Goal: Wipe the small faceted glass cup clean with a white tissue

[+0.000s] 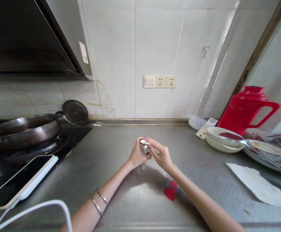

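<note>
At the left, a metal pan [25, 129] sits on the black stove [79, 133], and a phone [17, 180] lies near it. In the middle, above the grey metal table [121, 206], the left hand [137, 154] is closed around a small shiny object [145, 147]. The right hand [161, 154] meets it, fingers on the object's upper part; I cannot tell if these fingers grip. The object is mostly covered, so its long axis and its pointing direction are not clear. At the right are white bowls [224, 147] and a red thermos [243, 111], before the tiled wall [116, 58].
</note>
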Demonstrator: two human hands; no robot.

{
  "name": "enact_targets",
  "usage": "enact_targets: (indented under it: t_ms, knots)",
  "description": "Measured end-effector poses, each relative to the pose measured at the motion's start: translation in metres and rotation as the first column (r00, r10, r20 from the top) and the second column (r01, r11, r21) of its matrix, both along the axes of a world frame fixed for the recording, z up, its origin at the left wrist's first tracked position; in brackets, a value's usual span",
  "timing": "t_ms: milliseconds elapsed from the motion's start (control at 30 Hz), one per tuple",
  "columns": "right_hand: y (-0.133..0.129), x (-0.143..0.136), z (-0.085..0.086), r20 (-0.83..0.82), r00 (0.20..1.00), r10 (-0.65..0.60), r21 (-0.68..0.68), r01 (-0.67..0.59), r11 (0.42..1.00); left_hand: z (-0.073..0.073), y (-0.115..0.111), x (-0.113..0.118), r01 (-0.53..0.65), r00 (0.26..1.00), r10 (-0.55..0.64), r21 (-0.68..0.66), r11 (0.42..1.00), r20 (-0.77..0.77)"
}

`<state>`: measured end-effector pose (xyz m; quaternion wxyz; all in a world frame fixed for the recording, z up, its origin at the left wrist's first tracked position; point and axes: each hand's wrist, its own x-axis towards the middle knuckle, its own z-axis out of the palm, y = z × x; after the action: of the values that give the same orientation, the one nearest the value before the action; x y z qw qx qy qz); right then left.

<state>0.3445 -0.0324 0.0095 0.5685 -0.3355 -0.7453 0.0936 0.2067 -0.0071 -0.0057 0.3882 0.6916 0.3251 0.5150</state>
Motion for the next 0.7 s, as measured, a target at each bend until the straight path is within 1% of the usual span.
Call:
enact_targets:
  t_ms: [67,133,167,267,333,400,433,500,600,700]
  knots:
    - [-0.001,-0.002,0.002,0.028,0.999,0.032,0.039,-0.033,0.999,-0.001,0.002,0.000,0.059,0.994,-0.056,-0.028,0.998,0.099]
    - [-0.001,-0.002,0.002,0.034,0.998,0.045,0.042,-0.046,0.998,-0.001,0.002,0.000,0.081,0.988,-0.078,-0.018,0.997,0.131]
    - [0.000,-0.002,0.002,0.023,0.999,0.044,0.032,-0.045,0.998,-0.001,0.002,0.000,0.070,0.992,-0.069,-0.002,0.998,0.110]
    - [0.003,0.000,0.000,-0.060,0.998,0.018,-0.036,-0.020,0.999,-0.001,-0.002,0.000,0.005,1.000,-0.003,0.074,0.997,-0.031]
    - [0.005,0.002,-0.002,-0.124,0.992,-0.020,-0.097,0.008,0.995,-0.002,-0.004,0.000,-0.003,0.994,0.015,0.113,0.994,-0.106]
    - [0.006,0.003,-0.002,-0.149,0.987,-0.055,-0.130,0.036,0.991,-0.002,-0.006,0.000,0.007,0.991,0.008,0.114,0.993,-0.135]
    - [0.006,0.003,-0.002,-0.142,0.988,-0.063,-0.123,0.046,0.991,-0.002,-0.007,0.001,0.012,0.990,0.003,0.105,0.994,-0.140]
    - [0.004,0.003,-0.001,-0.091,0.995,-0.049,-0.064,0.043,0.997,-0.002,-0.008,0.002,0.010,0.991,0.002,0.090,0.996,-0.131]
    - [0.000,0.002,0.001,0.024,1.000,0.000,0.047,-0.001,0.999,-0.005,-0.004,0.004,0.002,0.999,0.001,0.060,0.998,-0.054]
    - [-0.005,0.000,0.003,0.114,0.992,0.044,0.103,-0.056,0.993,-0.009,0.002,0.004,0.018,1.000,-0.019,0.019,1.000,0.017]
